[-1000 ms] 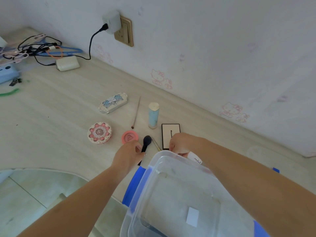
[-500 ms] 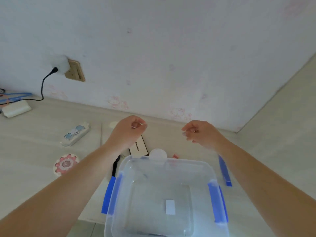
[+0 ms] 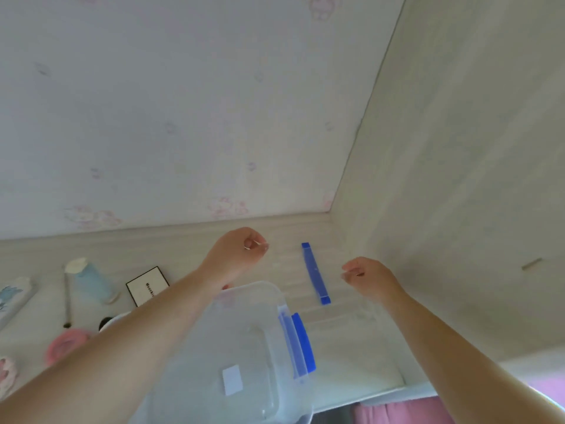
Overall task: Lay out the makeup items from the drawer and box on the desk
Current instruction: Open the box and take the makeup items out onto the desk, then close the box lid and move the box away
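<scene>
A clear plastic box [image 3: 244, 347] with blue latches [image 3: 298, 344] stands at the desk's front edge under my left forearm. My left hand [image 3: 238, 249] hovers above the desk behind the box, fingers curled in, with nothing plainly held. My right hand [image 3: 370, 276] hovers to the right, fingers loosely curled and empty. Laid out to the left are a pale blue tube [image 3: 91, 283], a black-edged white palette [image 3: 146, 286], a thin brush [image 3: 65, 298], a pink compact [image 3: 65, 344], a patterned case [image 3: 12, 298] and a flower-edged compact [image 3: 6, 371].
The box's clear lid with a blue clip [image 3: 315, 273] lies on the desk [image 3: 336, 347] between my hands. A pale side panel [image 3: 458, 179] closes off the right, and the wall stands behind. Pink fabric [image 3: 397, 411] shows below the desk edge.
Both hands have lifted off the laid-out items and moved right, above the desk. My view has swung right, so the socket and cables have left the frame.
</scene>
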